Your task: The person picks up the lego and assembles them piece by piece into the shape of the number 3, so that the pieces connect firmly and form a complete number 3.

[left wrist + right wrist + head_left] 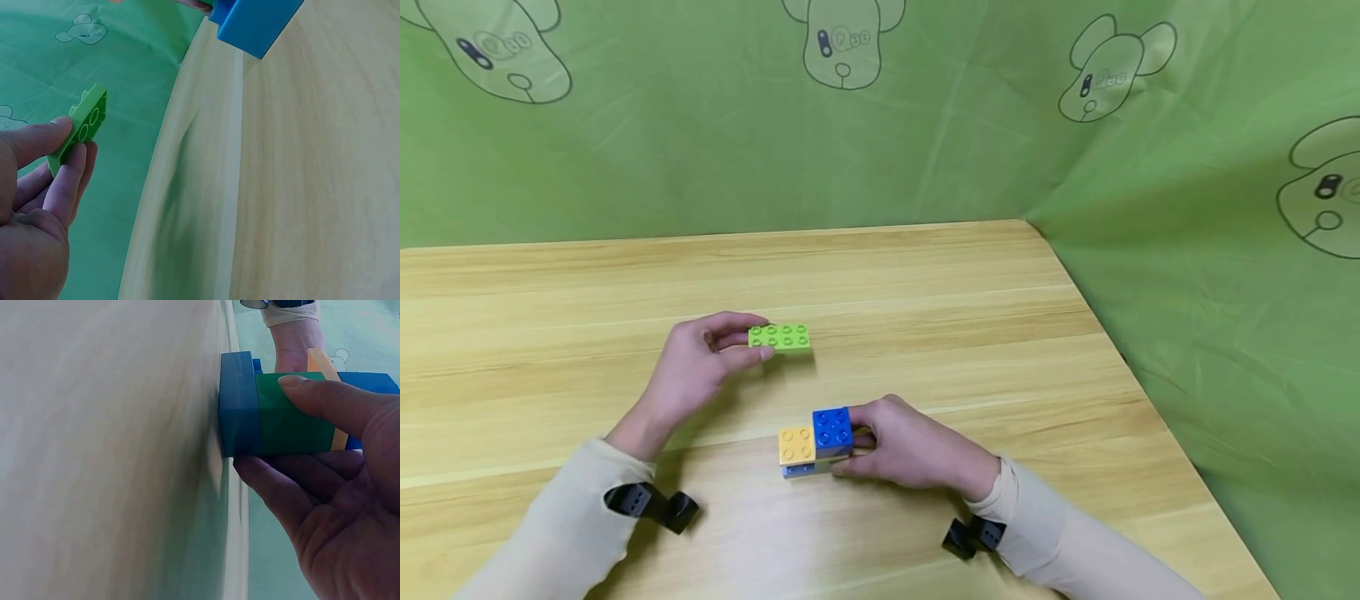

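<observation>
- Because the left hand (695, 367) pinches the green plate (782, 337) by one end above the desk (940, 333), a knock could tilt it loose.
- The right hand (906, 443) grips the block stack (829, 442) over the desk; uneven squeezing might pop its yellow plate (796, 446) free.

Flat lime brick (778, 337) with two rows of four studs, pinched in the left hand (700, 367) studs-up and held off the counter (925, 292), ringed hollow underside showing. Then there's a block stack (833, 452) upright in the right hand (898, 442), nearer the person: blue block (239, 403) at the bottom, green block (294, 419), thin yellow plate (796, 446) jutting out left, smaller blue cube (832, 423) on top. Can't tell if its base touches down.
</observation>
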`<act>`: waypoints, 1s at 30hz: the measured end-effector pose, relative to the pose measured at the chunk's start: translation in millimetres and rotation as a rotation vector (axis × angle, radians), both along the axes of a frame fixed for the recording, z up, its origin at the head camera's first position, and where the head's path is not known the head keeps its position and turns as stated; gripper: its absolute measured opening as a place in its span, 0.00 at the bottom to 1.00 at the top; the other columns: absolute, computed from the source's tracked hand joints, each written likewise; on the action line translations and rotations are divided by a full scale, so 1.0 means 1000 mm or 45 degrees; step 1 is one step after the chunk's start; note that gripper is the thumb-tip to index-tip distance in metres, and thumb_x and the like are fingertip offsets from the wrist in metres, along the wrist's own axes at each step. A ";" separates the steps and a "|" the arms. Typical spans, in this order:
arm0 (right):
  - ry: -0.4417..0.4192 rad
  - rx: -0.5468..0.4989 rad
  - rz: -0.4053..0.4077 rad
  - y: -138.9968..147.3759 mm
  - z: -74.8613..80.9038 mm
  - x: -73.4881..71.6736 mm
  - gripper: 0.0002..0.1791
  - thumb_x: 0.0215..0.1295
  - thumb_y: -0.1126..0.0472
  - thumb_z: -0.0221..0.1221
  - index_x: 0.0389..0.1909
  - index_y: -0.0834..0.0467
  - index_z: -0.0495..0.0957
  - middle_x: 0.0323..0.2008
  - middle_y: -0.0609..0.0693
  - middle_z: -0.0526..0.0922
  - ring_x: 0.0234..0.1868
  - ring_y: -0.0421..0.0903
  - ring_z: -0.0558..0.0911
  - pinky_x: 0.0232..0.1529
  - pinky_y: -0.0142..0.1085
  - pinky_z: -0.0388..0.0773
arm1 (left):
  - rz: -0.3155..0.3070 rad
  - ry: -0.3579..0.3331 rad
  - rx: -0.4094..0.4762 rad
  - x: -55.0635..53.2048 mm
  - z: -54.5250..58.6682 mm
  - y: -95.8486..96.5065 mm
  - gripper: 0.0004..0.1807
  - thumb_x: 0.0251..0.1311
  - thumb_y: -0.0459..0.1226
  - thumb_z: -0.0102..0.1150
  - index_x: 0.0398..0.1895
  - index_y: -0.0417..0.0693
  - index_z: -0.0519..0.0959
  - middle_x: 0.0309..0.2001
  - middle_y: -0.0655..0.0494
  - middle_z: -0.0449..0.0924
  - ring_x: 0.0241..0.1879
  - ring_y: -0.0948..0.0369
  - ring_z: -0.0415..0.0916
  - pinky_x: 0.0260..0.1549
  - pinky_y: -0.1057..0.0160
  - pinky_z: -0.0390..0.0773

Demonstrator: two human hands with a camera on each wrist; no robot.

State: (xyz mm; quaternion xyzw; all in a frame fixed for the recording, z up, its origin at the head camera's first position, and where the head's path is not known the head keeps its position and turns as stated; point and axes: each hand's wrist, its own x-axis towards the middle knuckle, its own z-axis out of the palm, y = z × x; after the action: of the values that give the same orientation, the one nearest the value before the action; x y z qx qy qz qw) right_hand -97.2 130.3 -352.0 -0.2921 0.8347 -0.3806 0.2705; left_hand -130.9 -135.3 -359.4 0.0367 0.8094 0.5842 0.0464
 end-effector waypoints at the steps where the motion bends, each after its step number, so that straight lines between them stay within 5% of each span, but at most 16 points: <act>1: 0.002 -0.001 0.001 0.000 0.000 0.000 0.14 0.56 0.63 0.72 0.43 0.61 0.82 0.37 0.46 0.86 0.35 0.34 0.82 0.37 0.28 0.82 | -0.001 0.006 0.009 0.001 0.000 0.000 0.23 0.55 0.37 0.72 0.55 0.42 0.79 0.45 0.49 0.83 0.43 0.57 0.82 0.37 0.66 0.82; 30: -0.048 -0.034 -0.011 -0.002 0.000 0.001 0.18 0.57 0.64 0.71 0.48 0.63 0.82 0.41 0.45 0.86 0.41 0.33 0.83 0.43 0.26 0.80 | 0.022 0.019 0.219 0.022 0.009 0.003 0.24 0.55 0.31 0.71 0.56 0.38 0.77 0.49 0.47 0.81 0.48 0.55 0.81 0.43 0.65 0.82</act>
State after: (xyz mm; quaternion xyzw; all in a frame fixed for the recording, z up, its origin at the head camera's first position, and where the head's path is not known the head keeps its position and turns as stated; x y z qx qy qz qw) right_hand -96.1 128.2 -351.9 -0.2849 0.8255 -0.3983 0.2806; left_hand -108.7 -132.0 -350.3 0.0381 0.7569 0.6516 0.0320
